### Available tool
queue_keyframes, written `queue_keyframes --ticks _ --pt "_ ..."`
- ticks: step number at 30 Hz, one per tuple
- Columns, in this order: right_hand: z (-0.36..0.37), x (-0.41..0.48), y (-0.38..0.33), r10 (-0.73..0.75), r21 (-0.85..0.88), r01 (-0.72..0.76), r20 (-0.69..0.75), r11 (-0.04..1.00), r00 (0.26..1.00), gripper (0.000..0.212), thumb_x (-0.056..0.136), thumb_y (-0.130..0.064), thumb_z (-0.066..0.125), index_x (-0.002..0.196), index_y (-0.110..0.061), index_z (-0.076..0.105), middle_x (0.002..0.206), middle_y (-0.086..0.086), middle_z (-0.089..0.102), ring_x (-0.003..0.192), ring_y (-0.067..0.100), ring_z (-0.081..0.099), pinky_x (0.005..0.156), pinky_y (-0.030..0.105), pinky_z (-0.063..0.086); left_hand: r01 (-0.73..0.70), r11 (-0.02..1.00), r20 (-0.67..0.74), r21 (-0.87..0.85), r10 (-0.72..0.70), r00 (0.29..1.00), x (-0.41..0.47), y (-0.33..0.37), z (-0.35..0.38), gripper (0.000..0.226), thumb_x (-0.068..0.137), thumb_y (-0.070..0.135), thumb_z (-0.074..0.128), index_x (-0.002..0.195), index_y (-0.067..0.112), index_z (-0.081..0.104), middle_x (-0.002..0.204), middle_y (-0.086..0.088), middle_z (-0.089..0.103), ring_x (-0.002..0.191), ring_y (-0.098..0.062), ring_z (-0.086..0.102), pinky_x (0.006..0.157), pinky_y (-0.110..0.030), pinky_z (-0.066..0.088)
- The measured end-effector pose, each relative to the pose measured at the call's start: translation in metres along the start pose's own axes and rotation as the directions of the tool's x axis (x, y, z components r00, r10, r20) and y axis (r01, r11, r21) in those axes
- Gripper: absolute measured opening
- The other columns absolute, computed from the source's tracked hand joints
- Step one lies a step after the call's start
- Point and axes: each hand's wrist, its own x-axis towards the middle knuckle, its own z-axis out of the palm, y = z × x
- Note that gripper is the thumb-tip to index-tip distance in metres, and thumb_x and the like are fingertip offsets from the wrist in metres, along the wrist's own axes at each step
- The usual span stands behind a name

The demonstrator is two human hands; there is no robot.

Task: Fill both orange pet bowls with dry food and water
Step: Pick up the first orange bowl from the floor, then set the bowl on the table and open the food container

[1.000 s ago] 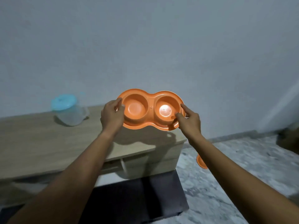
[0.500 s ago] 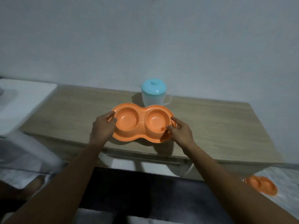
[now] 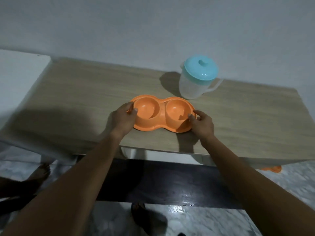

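An orange double pet bowl (image 3: 162, 113) lies on the wooden table (image 3: 85, 99), near its front edge. Both of its round cups look empty. My left hand (image 3: 123, 119) grips the bowl's left rim, thumb inside the cup. My right hand (image 3: 202, 124) holds the right rim with thumb and fingers curled at its edge. A clear jug with a light blue lid (image 3: 198, 77) stands on the table just behind and to the right of the bowl. A second orange pet bowl (image 3: 272, 169) shows on the floor, mostly hidden under the table's right end.
A white surface (image 3: 18, 82) adjoins the table on the left. A dark mat (image 3: 162, 181) lies on the marble floor below the table. A bare foot (image 3: 40, 172) is at the lower left. A grey wall rises behind the table.
The bowl has come down from mid-air onto the table top, both hands still on its ends. The view has swung, so the jug now sits to the right.
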Motion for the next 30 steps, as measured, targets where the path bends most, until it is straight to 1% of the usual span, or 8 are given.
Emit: queue_keyframes --ticks 2,6,9,12,17,22,25,30 --pt "0.004 -0.008 0.004 -0.026 -0.019 0.025 -0.029 0.999 0.999 0.052 0.095 -0.037 0.065 0.142 -0.016 0.058 0.136 0.016 0.063 0.121 0.03 0.06 0.102 0.04 0.048 -0.037 0.999 -0.002 0.006 0.037 0.999 -0.005 -0.002 -0.002 0.049 0.101 0.035 0.053 0.147 0.017 0.05 0.148 -0.002 0.053 0.135 -0.024 0.049 0.106 -0.029 0.036" --pt "0.013 -0.048 0.022 -0.122 -0.006 0.122 -0.121 0.992 0.985 0.042 0.091 -0.036 0.07 0.13 -0.02 0.065 0.114 0.009 0.056 0.084 0.008 0.057 0.083 0.023 0.044 -0.127 0.991 -0.158 -0.028 0.121 0.98 -0.042 -0.014 0.003 0.047 0.095 0.029 0.064 0.139 0.014 0.057 0.14 -0.004 0.058 0.129 -0.021 0.052 0.095 -0.018 0.033" --pt "0.023 -0.097 0.041 -0.245 0.034 0.256 -0.194 0.966 0.95 0.012 0.09 -0.023 0.071 0.102 -0.025 0.068 0.101 0.008 0.057 0.074 -0.005 0.055 0.069 0.004 0.038 -0.236 0.972 -0.311 -0.018 0.219 0.925 -0.081 -0.039 0.014 0.038 0.087 0.026 0.069 0.123 0.013 0.069 0.122 -0.007 0.063 0.114 -0.023 0.059 0.096 -0.033 0.048" --pt "0.041 -0.136 0.085 -0.312 0.046 0.322 -0.154 0.946 0.937 0.012 0.087 -0.015 0.073 0.087 -0.025 0.066 0.092 0.003 0.062 0.072 0.001 0.058 0.068 0.016 0.046 -0.302 0.953 -0.333 0.0 0.285 0.899 -0.122 -0.077 0.041 0.025 0.087 0.024 0.07 0.11 0.014 0.07 0.109 -0.005 0.06 0.1 -0.026 0.063 0.085 -0.041 0.054" --pt "0.087 -0.138 0.158 -0.179 0.075 0.177 0.029 0.981 0.983 0.014 0.087 -0.018 0.076 0.101 -0.021 0.073 0.104 -0.004 0.067 0.074 0.001 0.062 0.071 0.028 0.054 -0.214 0.976 -0.192 -0.031 0.205 0.96 -0.143 -0.138 0.098 0.029 0.088 0.025 0.074 0.115 0.017 0.07 0.111 0.0 0.062 0.101 -0.022 0.063 0.088 -0.041 0.054" --pt "0.143 -0.085 0.197 -0.176 0.06 0.176 -0.009 0.983 0.984 0.032 0.087 -0.024 0.076 0.118 -0.02 0.07 0.115 -0.002 0.069 0.087 0.02 0.068 0.081 0.04 0.057 -0.086 0.976 -0.179 -0.201 0.049 0.983 -0.09 -0.175 0.149 0.045 0.091 0.032 0.072 0.13 0.015 0.06 0.131 -0.003 0.06 0.124 -0.02 0.055 0.105 -0.036 0.047" --pt "0.167 -0.051 0.207 -0.163 0.13 0.17 -0.066 0.977 0.984 0.04 0.088 -0.026 0.074 0.126 -0.022 0.065 0.118 -0.001 0.069 0.097 0.02 0.067 0.087 0.035 0.054 -0.042 0.959 -0.207 -0.281 -0.018 0.978 -0.054 -0.182 0.171 0.051 0.085 0.041 0.073 0.121 0.007 0.061 0.121 -0.006 0.065 0.115 -0.024 0.061 0.103 -0.038 0.048" --pt "0.187 -0.02 0.192 -0.109 0.356 0.111 -0.027 0.928 0.994 0.037 0.098 -0.014 0.06 0.134 -0.011 0.065 0.126 -0.005 0.065 0.12 0.01 0.056 0.099 0.017 0.041 -0.009 0.927 -0.178 -0.375 -0.062 0.982 -0.018 -0.194 0.182 0.06 0.083 0.04 0.078 0.131 0.008 0.062 0.126 -0.007 0.068 0.119 -0.022 0.061 0.107 -0.04 0.047"
